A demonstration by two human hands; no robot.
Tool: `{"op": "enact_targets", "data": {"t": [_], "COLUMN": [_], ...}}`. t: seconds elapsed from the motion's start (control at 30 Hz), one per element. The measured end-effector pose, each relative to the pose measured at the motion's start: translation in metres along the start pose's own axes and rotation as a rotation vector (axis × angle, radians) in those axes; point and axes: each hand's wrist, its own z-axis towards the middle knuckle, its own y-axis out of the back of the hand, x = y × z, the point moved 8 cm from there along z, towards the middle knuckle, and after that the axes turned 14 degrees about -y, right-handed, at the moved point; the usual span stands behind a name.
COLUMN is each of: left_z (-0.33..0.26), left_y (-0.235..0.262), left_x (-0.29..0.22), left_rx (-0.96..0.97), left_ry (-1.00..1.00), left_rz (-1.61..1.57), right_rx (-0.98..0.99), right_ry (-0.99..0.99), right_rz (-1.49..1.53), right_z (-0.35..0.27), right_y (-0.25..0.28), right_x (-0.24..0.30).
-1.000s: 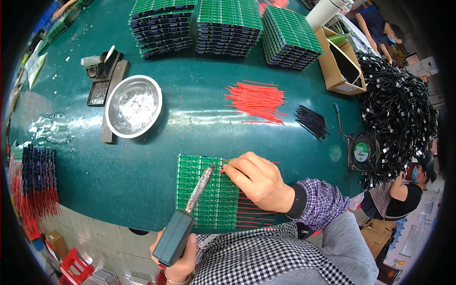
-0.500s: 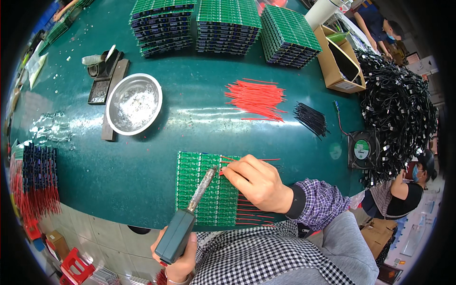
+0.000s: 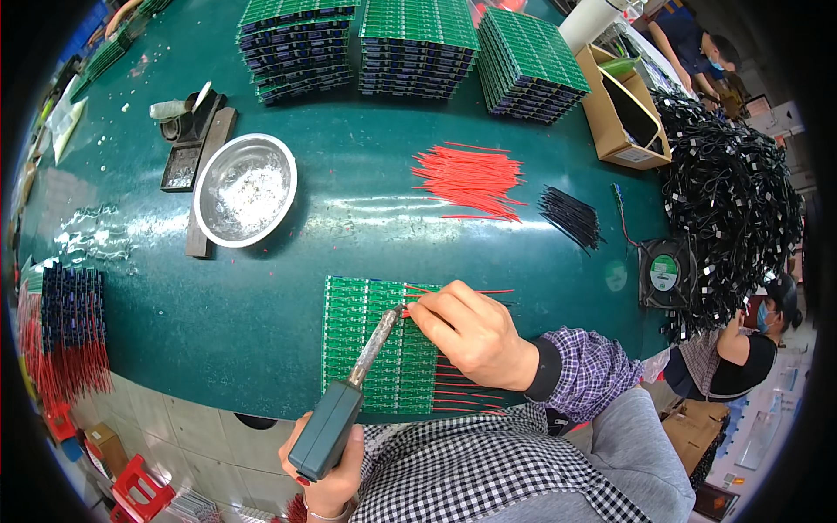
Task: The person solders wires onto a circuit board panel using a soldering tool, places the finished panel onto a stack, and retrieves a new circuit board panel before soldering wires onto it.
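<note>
My left hand (image 3: 330,478) is wrapped round the dark green body of a soldering iron (image 3: 328,427). Its metal barrel slants up and right, with the tip against a green circuit board panel (image 3: 362,349) lying flat on the table. Beside that tip, my right hand (image 3: 466,336) pinches a red wire (image 3: 408,313) at the panel's upper right part. Most of the pinched wire is hidden by the fingers. Several red and dark wires (image 3: 471,397) stick out past the panel's right edge, below the right hand.
Loose red wires (image 3: 471,181) and black wires (image 3: 571,218) lie beyond the panel. A metal bowl (image 3: 207,218) stands at left. Stacked circuit boards (image 3: 418,26) line the back. A small fan (image 3: 667,275), cardboard box (image 3: 623,113) and black cable heap (image 3: 732,192) are at right. Two people are beyond.
The soldering iron and my left hand have shifted slightly up and to the right, bringing the tip closer to the right fingertips. My right hand has hardly moved.
</note>
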Motion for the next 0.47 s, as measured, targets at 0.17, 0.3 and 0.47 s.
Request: {"op": "enact_targets", "data": {"t": [0.17, 0.3, 0.47], "left_z": [-0.013, -0.024, -0.034], "left_y": [0.004, 0.007, 0.007], "left_x": [0.011, 0.016, 0.026], "left_rx": [-0.03, 0.018, 0.011], "left_ry": [0.007, 0.053, 0.165], "left_rz": [0.01, -0.032, -0.088], "right_rx": [-0.012, -0.016, -0.008], "right_ry": [0.007, 0.012, 0.01], "right_rz": [0.003, -0.001, -0.014], "right_z": [0.001, 0.001, 0.001], "right_y": [0.001, 0.0, 0.0], "right_x": [0.0, 0.0, 0.001]}}
